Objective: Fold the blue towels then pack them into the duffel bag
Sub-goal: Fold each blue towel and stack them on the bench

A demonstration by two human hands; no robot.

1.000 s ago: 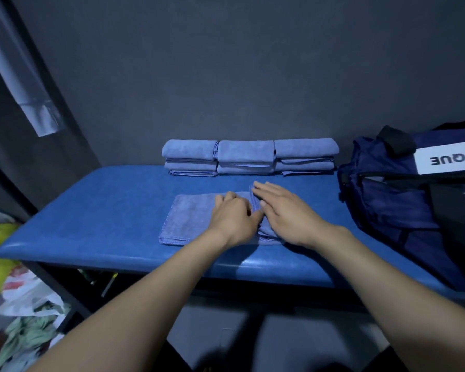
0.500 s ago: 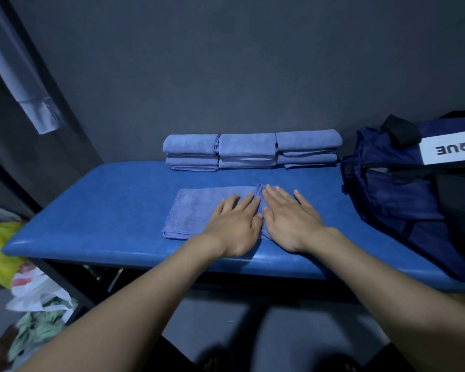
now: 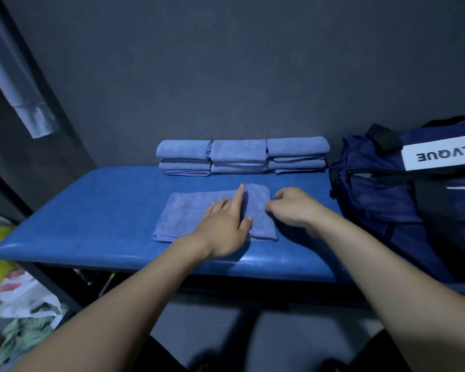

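We pin the towel (image 3: 199, 213) flat with left hand (image 3: 223, 224), fingers (image 3: 238, 196) spread as fold guide; right hand (image 3: 293, 208), beside towel, curled empty

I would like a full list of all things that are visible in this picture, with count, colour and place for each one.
towel being folded: one, light blue, middle of the bench, its right part folded over
folded towels: three stacks side by side, light blue, back of the bench against the wall
bench: one, blue padded top
duffel bag: one, navy with a white label, right end of the bench
plastic bags: several, yellow and white, floor at left; count unclear
wall: dark grey, behind the bench
left hand: flat on the towel, index finger along the fold
right hand: fingers curled, at the towel's right edge
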